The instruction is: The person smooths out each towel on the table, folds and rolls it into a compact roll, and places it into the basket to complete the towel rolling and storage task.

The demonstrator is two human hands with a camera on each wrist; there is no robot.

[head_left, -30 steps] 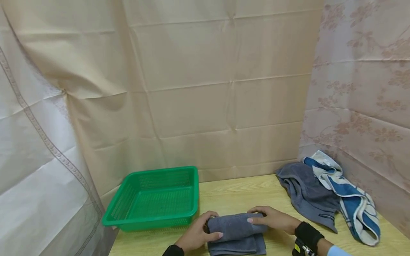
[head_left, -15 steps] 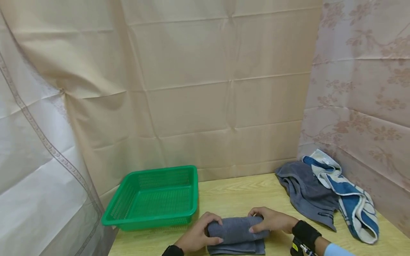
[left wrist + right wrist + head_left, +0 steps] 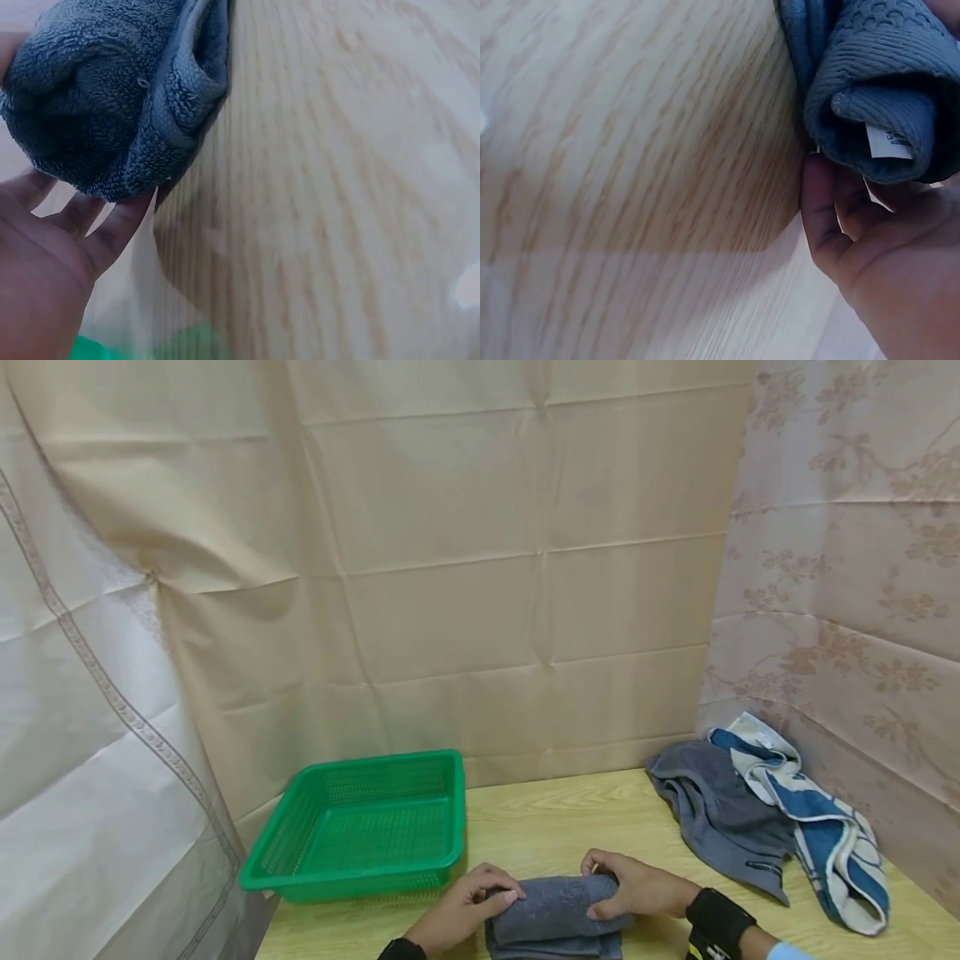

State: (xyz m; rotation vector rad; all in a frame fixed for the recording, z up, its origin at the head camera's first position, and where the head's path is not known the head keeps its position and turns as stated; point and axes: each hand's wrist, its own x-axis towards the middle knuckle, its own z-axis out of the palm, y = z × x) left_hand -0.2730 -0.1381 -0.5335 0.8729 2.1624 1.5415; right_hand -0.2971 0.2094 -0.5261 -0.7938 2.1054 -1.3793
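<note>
A grey towel (image 3: 555,914), partly rolled, lies at the table's near edge in the head view, its flat folded part toward the person. My left hand (image 3: 463,910) holds the roll's left end, thumb on top and fingers on the far side. At the right end my right hand (image 3: 639,887) grips the roll, thumb on the near side. The left wrist view shows the roll's open end (image 3: 105,97) against the left fingers (image 3: 116,229). In the right wrist view a white label (image 3: 889,142) shows inside the coil, above the right hand (image 3: 900,236).
A green plastic basket (image 3: 360,884) stands on the wooden table (image 3: 547,818) to the left. At the back right lie another grey towel (image 3: 723,802), crumpled, and a blue-and-white towel (image 3: 821,814). Cloth curtains (image 3: 450,568) enclose the table's back and sides.
The roll has moved slightly toward the person, covering more of the flat part. My left thumb has shifted up onto the roll, and my right hand has come down a little with it.
</note>
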